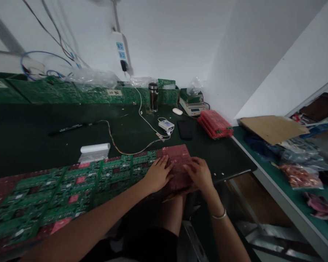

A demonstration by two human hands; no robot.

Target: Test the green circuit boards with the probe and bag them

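Observation:
A row of green circuit boards (116, 169) lies along the table's near side on a strip of red bubble wrap (5, 185). At the right end, a folded flap of the red bubble wrap (177, 151) covers what is under it. My left hand (157, 176) rests on the flap's left part, fingers spread and stretched out. Around the flap's right edge my right hand (201, 174) is closed, thumb and fingers bent onto the wrap. Small pink pieces (80, 179) and white labels lie on the boards. A white roll (95, 148) of clear film touches their far edge.
Red-wrapped packs (214, 123) are stacked at the back right by a scale (192, 105). A black phone (185, 130), a small white device (166, 125) with cables, a black marker (68, 129) and a tumbler (153, 96) are beyond the boards. A side bench (278, 189) holds bags and cardboard.

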